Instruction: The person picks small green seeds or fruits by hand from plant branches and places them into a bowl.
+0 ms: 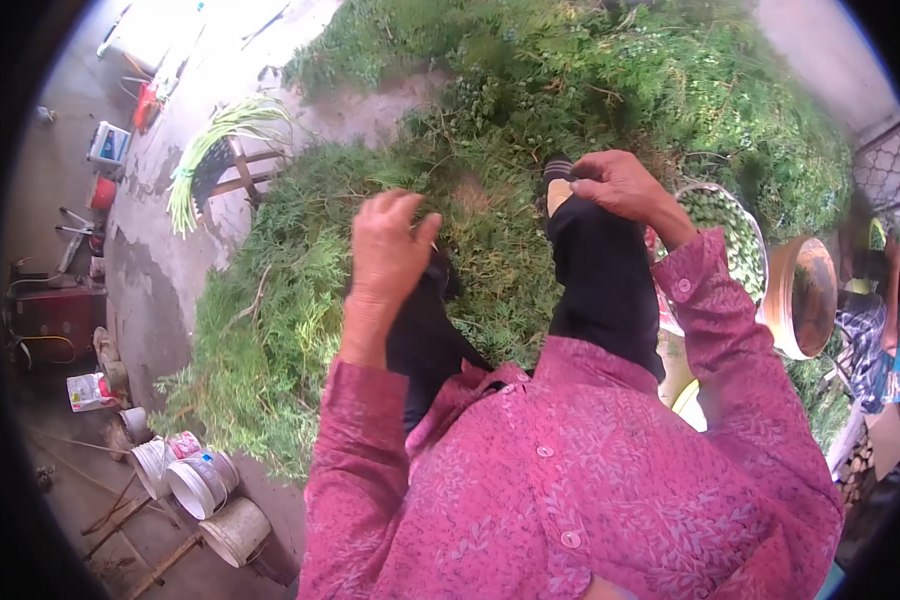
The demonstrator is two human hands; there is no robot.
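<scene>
My left hand [385, 245] is just above my left knee. Its fingers are loosely bent, with the thumb apart, and I see nothing in it. My right hand [615, 187] is at my right shin, closed on the black trouser leg [605, 265], its thumb against the cloth. Below the hem some bare skin and a dark striped sock [558, 168] show. Around my legs lies a thick heap of cut green conifer branches [290, 330]. To my right stands a round container of small green pieces [725, 235].
A beige bucket [790, 300] lies tilted at the right, near another person's arm [892, 285]. At the upper left, a bundle of long green stalks [195, 165] hangs over a small stool [245, 175]. Several white buckets [202, 483] sit at the lower left on the concrete floor.
</scene>
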